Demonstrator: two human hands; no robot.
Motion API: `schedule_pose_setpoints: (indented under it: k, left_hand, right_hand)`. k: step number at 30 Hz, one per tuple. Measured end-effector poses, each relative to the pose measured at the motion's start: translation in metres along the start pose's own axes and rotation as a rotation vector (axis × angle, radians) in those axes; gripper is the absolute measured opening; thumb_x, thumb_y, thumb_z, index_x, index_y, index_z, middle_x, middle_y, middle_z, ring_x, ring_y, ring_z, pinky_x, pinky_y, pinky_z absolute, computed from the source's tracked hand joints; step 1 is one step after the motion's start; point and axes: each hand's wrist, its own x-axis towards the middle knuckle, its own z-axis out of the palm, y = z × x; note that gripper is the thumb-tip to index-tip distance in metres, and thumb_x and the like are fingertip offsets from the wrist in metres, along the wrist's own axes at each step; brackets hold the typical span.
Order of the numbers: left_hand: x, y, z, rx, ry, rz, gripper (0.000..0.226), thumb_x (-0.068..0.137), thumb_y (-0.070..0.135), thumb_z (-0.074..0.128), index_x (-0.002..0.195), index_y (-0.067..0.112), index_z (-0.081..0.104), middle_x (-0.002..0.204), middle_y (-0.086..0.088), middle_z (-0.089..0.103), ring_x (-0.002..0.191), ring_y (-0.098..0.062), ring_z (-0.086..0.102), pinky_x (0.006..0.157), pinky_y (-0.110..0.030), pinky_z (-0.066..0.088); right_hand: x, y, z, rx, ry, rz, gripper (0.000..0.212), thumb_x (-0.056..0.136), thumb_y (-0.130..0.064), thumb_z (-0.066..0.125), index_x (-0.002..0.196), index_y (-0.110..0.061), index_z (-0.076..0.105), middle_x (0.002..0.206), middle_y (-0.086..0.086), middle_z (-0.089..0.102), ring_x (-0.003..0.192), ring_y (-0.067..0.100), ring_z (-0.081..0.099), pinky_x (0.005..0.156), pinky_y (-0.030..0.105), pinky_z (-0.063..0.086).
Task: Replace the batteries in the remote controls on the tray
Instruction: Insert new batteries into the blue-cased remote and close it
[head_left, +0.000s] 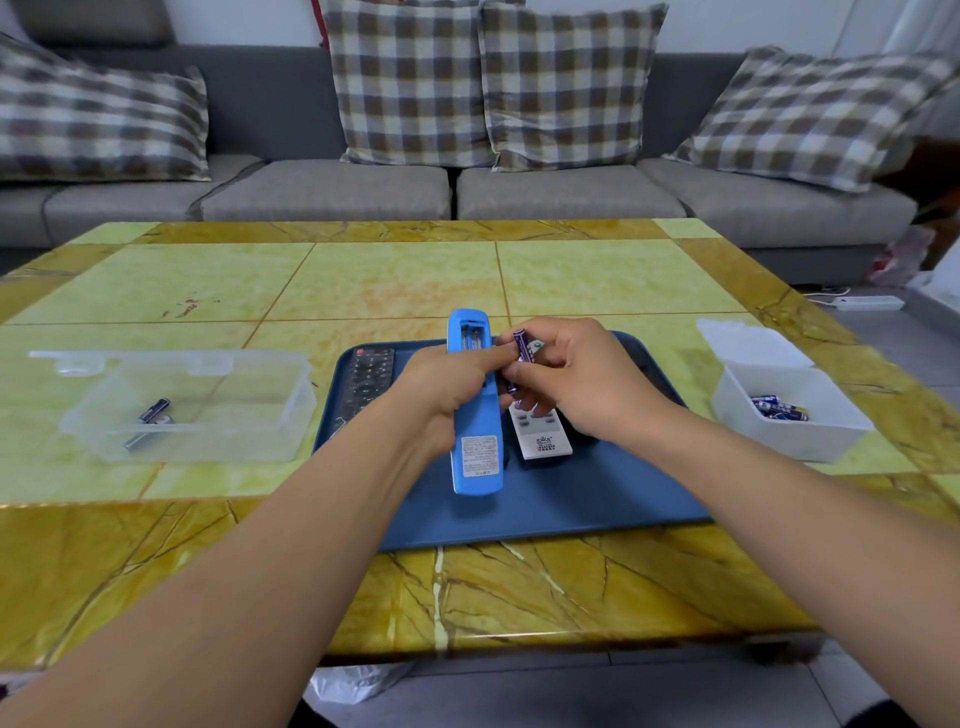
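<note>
My left hand (448, 387) grips a blue remote (475, 441) held back side up above the blue tray (545, 512). Its battery compartment at the far end is uncovered. My right hand (566, 374) holds purple batteries (523, 349) right beside that compartment, one upright between thumb and forefinger. A black remote (366, 382) lies on the tray's left side. Under my right hand, a white remote (540, 436) rests on the tray, partly hidden.
A clear plastic box (187, 405) on the left holds dark batteries (148, 423). On the right, a white box (789, 415) with its lid up holds purple batteries (779, 408). A grey sofa with plaid cushions stands behind the yellow table (395, 275).
</note>
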Motion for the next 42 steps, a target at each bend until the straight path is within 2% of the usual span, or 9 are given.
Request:
schedule_pose_setpoints:
  k: [3, 7, 12, 17, 20, 26, 35, 39, 42]
  left_hand:
    - [0.0, 0.001, -0.004, 0.041, -0.032, 0.005, 0.012, 0.087, 0.017, 0.077, 0.088, 0.007, 0.07, 0.07, -0.007, 0.071, 0.053, -0.014, 0.066, 0.053, -0.024, 0.058]
    - [0.0, 0.002, -0.006, 0.055, -0.095, 0.005, 0.021, 0.098, 0.025, 0.064, 0.1, 0.005, 0.069, 0.084, -0.011, 0.072, 0.058, -0.018, 0.067, 0.059, -0.028, 0.06]
    - [-0.002, 0.006, -0.004, 0.017, -0.115, -0.022, 0.038, 0.096, 0.045, 0.06, 0.103, 0.009, 0.07, 0.077, -0.008, 0.07, 0.057, -0.019, 0.065, 0.058, -0.03, 0.06]
    - [-0.004, 0.008, 0.0, -0.095, -0.226, -0.08, 0.06, 0.099, 0.065, 0.038, 0.089, 0.011, 0.063, 0.07, -0.006, 0.058, 0.057, -0.019, 0.056, 0.056, -0.032, 0.052]
    - [-0.007, 0.008, 0.004, -0.082, -0.273, -0.061, 0.05, 0.103, 0.051, 0.037, 0.078, 0.012, 0.057, 0.072, -0.008, 0.053, 0.057, -0.021, 0.048, 0.055, -0.032, 0.046]
    - [-0.008, 0.003, 0.005, -0.075, -0.194, -0.022, 0.047, 0.107, 0.047, 0.033, 0.105, 0.012, 0.064, 0.073, -0.006, 0.062, 0.062, -0.021, 0.057, 0.055, -0.031, 0.051]
    - [-0.014, 0.002, 0.009, -0.114, -0.112, 0.006, 0.042, 0.108, 0.042, 0.035, 0.102, 0.009, 0.061, 0.067, -0.01, 0.065, 0.052, -0.022, 0.061, 0.049, -0.032, 0.053]
    - [-0.016, 0.002, 0.007, -0.126, -0.079, -0.001, 0.045, 0.108, 0.042, 0.034, 0.098, 0.007, 0.059, 0.073, -0.009, 0.057, 0.056, -0.024, 0.056, 0.054, -0.033, 0.053]
    - [-0.012, 0.002, 0.0, -0.09, -0.035, 0.027, 0.046, 0.105, 0.048, 0.04, 0.103, 0.007, 0.06, 0.07, -0.007, 0.06, 0.056, -0.022, 0.061, 0.065, -0.038, 0.057]
  right_hand:
    - [0.0, 0.001, 0.001, -0.058, 0.042, -0.009, 0.012, 0.092, -0.002, 0.065, 0.095, -0.012, 0.07, 0.072, 0.017, 0.073, 0.067, 0.042, 0.068, 0.057, 0.048, 0.056]
    - [0.003, 0.002, 0.0, -0.104, 0.074, 0.049, 0.002, 0.091, -0.006, 0.067, 0.09, -0.005, 0.067, 0.067, 0.018, 0.071, 0.051, 0.024, 0.061, 0.046, 0.032, 0.051]
    - [0.003, -0.006, -0.007, 0.278, 0.172, 0.202, 0.007, 0.095, -0.006, 0.063, 0.093, 0.0, 0.065, 0.069, 0.012, 0.065, 0.052, 0.015, 0.055, 0.048, 0.021, 0.048]
    - [0.005, -0.025, -0.014, 0.409, 0.219, 0.078, 0.003, 0.095, -0.006, 0.062, 0.093, -0.004, 0.063, 0.071, 0.013, 0.064, 0.057, 0.017, 0.056, 0.051, 0.021, 0.048]
    - [0.002, -0.03, -0.008, 0.188, 0.178, -0.043, 0.004, 0.094, -0.005, 0.064, 0.093, -0.001, 0.063, 0.069, 0.013, 0.066, 0.054, 0.02, 0.057, 0.048, 0.025, 0.047]
    - [0.004, -0.028, 0.001, -0.175, 0.258, -0.139, 0.019, 0.089, -0.012, 0.072, 0.079, -0.002, 0.059, 0.068, 0.011, 0.065, 0.051, 0.015, 0.06, 0.048, 0.027, 0.048]
    - [0.0, -0.027, 0.002, -0.502, 0.183, -0.396, 0.024, 0.094, -0.018, 0.06, 0.077, -0.002, 0.064, 0.068, 0.005, 0.062, 0.062, 0.027, 0.059, 0.06, 0.043, 0.051]
    - [-0.005, -0.023, 0.006, -0.895, -0.016, -0.435, 0.019, 0.093, -0.009, 0.05, 0.106, -0.009, 0.065, 0.083, 0.004, 0.058, 0.074, 0.028, 0.059, 0.065, 0.044, 0.049]
    - [-0.006, -0.029, 0.007, -1.149, -0.154, -0.332, 0.043, 0.103, -0.033, 0.04, 0.146, -0.025, 0.038, 0.092, 0.002, 0.06, 0.085, 0.031, 0.062, 0.062, 0.041, 0.045]
